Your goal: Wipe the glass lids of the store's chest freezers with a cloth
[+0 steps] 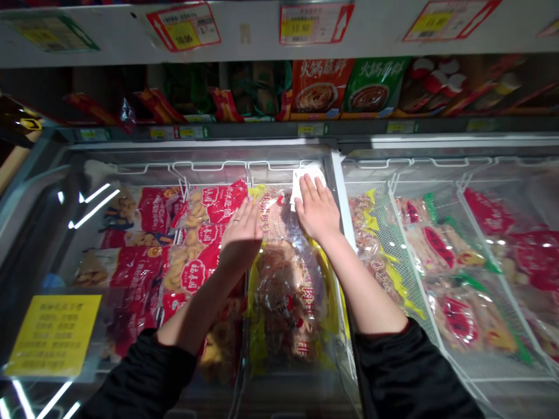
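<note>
My right hand point(317, 209) lies with its fingers stretched out over a white cloth or wipe point(297, 181), pressing it flat near the back right corner of the freezer's glass lid point(301, 378). To its left, my left hand point(241, 233) rests with fingers extended and close together, a thin ring on one of them. It appears to touch the glass and holds nothing. Under the glass, between my forearms, are clear packs of pale meat point(283, 297) with yellow edges. Red bags of ring-shaped food point(192, 273) show beneath my left hand and wrist.
A metal divider point(343, 198) separates this lid from another freezer section with bagged food point(441, 244). A yellow notice point(55, 334) is at the lower left. Behind stands a shelf with sauce boxes point(318, 87), and a ledge with price tags point(317, 24) overhangs it.
</note>
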{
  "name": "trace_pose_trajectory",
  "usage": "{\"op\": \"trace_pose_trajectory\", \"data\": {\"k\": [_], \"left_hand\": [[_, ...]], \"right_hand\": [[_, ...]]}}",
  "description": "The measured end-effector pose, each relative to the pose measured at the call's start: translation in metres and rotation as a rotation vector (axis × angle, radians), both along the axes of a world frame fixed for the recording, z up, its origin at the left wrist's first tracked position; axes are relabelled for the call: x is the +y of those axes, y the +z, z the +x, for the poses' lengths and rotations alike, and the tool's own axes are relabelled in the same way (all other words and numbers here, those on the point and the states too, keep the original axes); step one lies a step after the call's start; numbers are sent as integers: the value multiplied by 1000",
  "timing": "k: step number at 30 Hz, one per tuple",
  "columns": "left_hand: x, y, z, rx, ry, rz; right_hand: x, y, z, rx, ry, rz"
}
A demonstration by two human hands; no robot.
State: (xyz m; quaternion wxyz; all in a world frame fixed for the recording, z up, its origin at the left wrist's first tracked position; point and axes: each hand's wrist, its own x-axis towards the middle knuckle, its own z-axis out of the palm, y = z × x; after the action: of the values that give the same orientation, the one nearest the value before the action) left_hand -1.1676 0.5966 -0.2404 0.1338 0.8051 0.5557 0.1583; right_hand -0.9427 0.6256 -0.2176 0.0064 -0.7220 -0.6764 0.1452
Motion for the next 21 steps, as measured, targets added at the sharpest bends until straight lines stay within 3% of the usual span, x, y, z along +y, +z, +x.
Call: {"op": "trace_pose_trajectory", "data": {"k": [3, 5, 9, 13, 17, 21], "left_hand": [[-1, 0, 0, 5, -11, 23], [-2, 3, 0, 5, -9, 19], [-2, 12, -1, -32, -52, -21], [11, 19, -1, -30, -97, -39], [43, 22, 2, 76, -87, -142], [74, 20, -1, 119, -70, -168]], "right_hand": [[30, 5, 17, 22, 22, -36], [35, 7, 28, 8, -21, -61], [7, 4, 27, -44, -126, -38], [-7, -3, 3, -52, -115, 4], [26, -6, 3, -25, -26, 14], [58, -9, 28, 19, -68, 7]]}}
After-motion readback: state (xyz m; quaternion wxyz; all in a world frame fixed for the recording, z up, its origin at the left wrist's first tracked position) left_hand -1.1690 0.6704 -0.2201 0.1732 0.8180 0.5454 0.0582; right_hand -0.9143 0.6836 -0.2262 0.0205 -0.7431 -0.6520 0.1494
